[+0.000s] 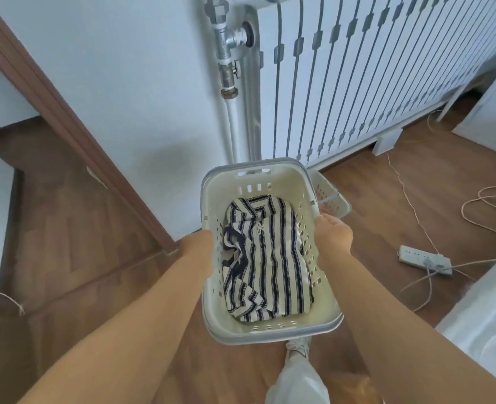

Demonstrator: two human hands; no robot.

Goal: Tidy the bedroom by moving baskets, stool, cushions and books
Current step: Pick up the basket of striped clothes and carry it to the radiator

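A cream plastic laundry basket (pixel 325 290) with a grey rim is held up in front of me, above the wooden floor. A striped navy-and-cream garment (pixel 267 258) lies crumpled inside it. My left hand (pixel 203 243) grips the basket's left rim, with its fingers hidden under the edge. My right hand (pixel 335 231) grips the right rim, fingers curled over the outside. A second cream basket (pixel 332 196) stands on the floor just behind the held one, mostly hidden by it.
A white wall with a metal heating pipe (pixel 226 62) and a slatted radiator cover (pixel 386 68) rise ahead. A brown door frame (pixel 66 112) runs at left. A power strip (pixel 424 259) and loose cables lie on the floor at right, beside a white bed edge (pixel 488 316).
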